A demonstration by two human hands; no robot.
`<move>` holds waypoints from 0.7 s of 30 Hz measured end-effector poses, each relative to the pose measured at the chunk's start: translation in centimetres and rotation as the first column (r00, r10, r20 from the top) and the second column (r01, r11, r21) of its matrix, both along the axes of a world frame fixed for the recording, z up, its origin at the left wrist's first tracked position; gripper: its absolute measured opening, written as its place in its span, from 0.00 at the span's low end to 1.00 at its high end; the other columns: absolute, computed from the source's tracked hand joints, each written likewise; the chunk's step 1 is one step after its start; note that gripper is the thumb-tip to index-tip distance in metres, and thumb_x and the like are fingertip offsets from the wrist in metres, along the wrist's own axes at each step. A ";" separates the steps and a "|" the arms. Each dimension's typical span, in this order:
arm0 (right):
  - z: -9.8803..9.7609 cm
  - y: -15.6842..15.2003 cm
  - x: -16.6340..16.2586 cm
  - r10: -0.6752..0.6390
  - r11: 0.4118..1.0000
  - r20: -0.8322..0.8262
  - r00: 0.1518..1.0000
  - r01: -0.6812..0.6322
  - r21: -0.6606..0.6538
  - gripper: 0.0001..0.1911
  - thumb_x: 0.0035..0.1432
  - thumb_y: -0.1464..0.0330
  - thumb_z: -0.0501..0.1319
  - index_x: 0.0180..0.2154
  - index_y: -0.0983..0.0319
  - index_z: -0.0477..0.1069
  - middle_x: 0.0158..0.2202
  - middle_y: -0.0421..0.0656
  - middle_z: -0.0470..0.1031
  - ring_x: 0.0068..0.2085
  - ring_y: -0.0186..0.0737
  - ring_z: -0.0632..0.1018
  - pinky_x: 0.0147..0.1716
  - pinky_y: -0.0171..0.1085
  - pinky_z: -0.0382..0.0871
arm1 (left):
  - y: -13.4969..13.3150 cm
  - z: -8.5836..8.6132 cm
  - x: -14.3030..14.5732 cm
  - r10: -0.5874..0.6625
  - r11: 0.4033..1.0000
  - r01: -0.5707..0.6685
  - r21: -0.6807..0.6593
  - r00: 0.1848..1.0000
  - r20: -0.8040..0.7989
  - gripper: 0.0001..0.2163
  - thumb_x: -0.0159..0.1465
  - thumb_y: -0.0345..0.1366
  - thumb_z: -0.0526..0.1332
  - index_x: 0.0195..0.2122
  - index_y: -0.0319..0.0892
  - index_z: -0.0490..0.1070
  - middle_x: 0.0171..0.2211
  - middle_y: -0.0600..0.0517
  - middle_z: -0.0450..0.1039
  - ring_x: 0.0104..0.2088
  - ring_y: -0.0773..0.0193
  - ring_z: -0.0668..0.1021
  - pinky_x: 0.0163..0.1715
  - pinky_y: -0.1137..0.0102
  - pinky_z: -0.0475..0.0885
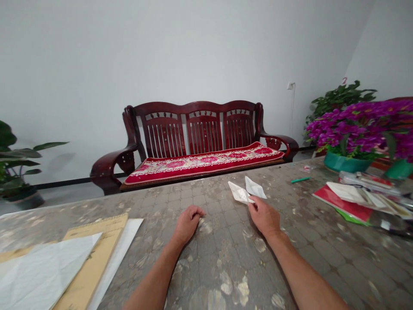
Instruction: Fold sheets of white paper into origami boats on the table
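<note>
My right hand (265, 216) pinches the near corner of a folded white paper boat (239, 192) above the patterned tabletop. Just behind and to the right of it, close to my fingertips, is a second white paper boat (256, 187). To the left, my left hand (189, 223) rests on the table covering (219, 254) with its fingers curled in, and nothing shows in them. A gap of bare tabletop lies between my two hands.
At the left lie white paper sheets (41, 267) on a tan pad (106, 234). On the right are a green pen (300, 180), a red booklet (342, 203) among papers, and purple flowers (358, 122) in a green pot (346, 162). A wooden bench (203, 133) stands beyond.
</note>
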State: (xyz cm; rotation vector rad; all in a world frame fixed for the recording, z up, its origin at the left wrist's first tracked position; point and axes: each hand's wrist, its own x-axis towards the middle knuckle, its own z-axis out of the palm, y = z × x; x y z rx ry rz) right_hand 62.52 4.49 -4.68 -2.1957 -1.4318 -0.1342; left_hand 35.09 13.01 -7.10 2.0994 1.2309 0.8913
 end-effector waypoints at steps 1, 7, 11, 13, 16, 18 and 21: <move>0.0 0.0 0.0 0.009 1.000 0.002 1.000 -0.009 0.011 0.15 0.63 0.64 0.55 0.48 0.53 0.76 0.43 0.41 0.81 0.38 0.40 0.78 0.31 0.34 0.60 | 0.0 0.0 0.0 0.000 1.000 0.000 0.001 1.000 0.003 0.11 0.55 0.24 0.52 0.30 0.42 0.73 0.32 0.53 0.75 0.37 0.64 0.76 0.42 0.70 0.70; -0.2 0.1 0.3 0.031 0.999 -0.008 0.999 -0.031 0.039 0.14 0.65 0.63 0.54 0.42 0.54 0.78 0.39 0.41 0.81 0.34 0.36 0.76 0.30 0.32 0.56 | -0.1 0.2 0.1 0.009 1.000 -0.009 -0.009 1.000 -0.004 0.11 0.55 0.23 0.53 0.29 0.42 0.74 0.32 0.54 0.75 0.37 0.64 0.77 0.42 0.70 0.70; -0.4 0.1 0.6 0.073 0.996 -0.038 0.997 -0.071 0.057 0.15 0.65 0.62 0.53 0.41 0.54 0.78 0.38 0.41 0.82 0.35 0.37 0.77 0.31 0.32 0.57 | -0.2 0.3 0.1 0.007 1.000 -0.007 -0.014 1.000 -0.006 0.12 0.55 0.23 0.53 0.29 0.42 0.74 0.32 0.54 0.76 0.37 0.65 0.77 0.42 0.71 0.69; -0.4 0.0 0.6 0.099 0.992 -0.053 0.994 -0.095 0.078 0.15 0.64 0.62 0.53 0.41 0.55 0.78 0.39 0.41 0.82 0.36 0.38 0.78 0.33 0.32 0.59 | -0.1 0.3 0.1 0.000 1.000 0.000 -0.011 1.000 -0.008 0.12 0.55 0.23 0.53 0.29 0.42 0.74 0.32 0.53 0.76 0.37 0.65 0.76 0.42 0.71 0.69; -0.4 -0.1 0.5 0.148 0.985 -0.064 0.987 -0.141 0.102 0.15 0.63 0.62 0.53 0.41 0.55 0.78 0.39 0.41 0.82 0.37 0.39 0.78 0.34 0.32 0.61 | -0.1 0.2 0.1 0.002 1.000 -0.002 -0.006 1.000 -0.015 0.12 0.56 0.22 0.53 0.30 0.42 0.74 0.32 0.53 0.76 0.38 0.65 0.76 0.42 0.71 0.69; -0.4 -0.2 0.5 0.161 0.983 -0.061 0.985 -0.154 0.102 0.15 0.63 0.62 0.53 0.41 0.55 0.78 0.38 0.40 0.82 0.37 0.38 0.78 0.34 0.32 0.61 | -0.1 0.2 0.1 0.008 1.000 -0.008 -0.007 1.000 -0.021 0.12 0.55 0.22 0.53 0.30 0.42 0.74 0.32 0.53 0.76 0.38 0.65 0.76 0.43 0.70 0.69; -0.5 -0.2 0.5 0.134 0.988 -0.045 0.990 -0.130 0.084 0.14 0.63 0.63 0.54 0.41 0.54 0.78 0.38 0.41 0.82 0.36 0.38 0.78 0.33 0.32 0.59 | -0.1 0.2 0.1 0.012 1.000 -0.012 -0.011 1.000 -0.024 0.12 0.56 0.23 0.53 0.30 0.43 0.73 0.32 0.54 0.75 0.38 0.65 0.76 0.43 0.70 0.69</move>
